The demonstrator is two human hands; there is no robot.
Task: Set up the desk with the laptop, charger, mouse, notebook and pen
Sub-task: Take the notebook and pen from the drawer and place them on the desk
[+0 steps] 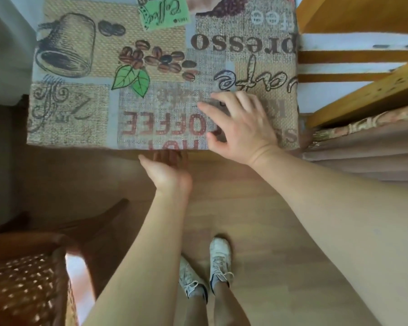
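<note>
The tabletop (pixel 85 95) is wearing a cloth full of coffee pictures and words. It is filling the far part of the view. A wooden floor (pixel 257 220) is lying below it, and a woven brown chair (pixel 21 278) is sitting near on the left. Two white shoes (pixel 219 257) are standing on the floor.

The right hand (pixel 240 125) is resting on the tabletop near its right edge, with its fingers curling over something small and dark (pixel 222 107). It is too hidden to tell what it is. The left hand (pixel 165 170) is reaching under the near edge of the tabletop, palm up, fingers loose, holding nothing.
</note>
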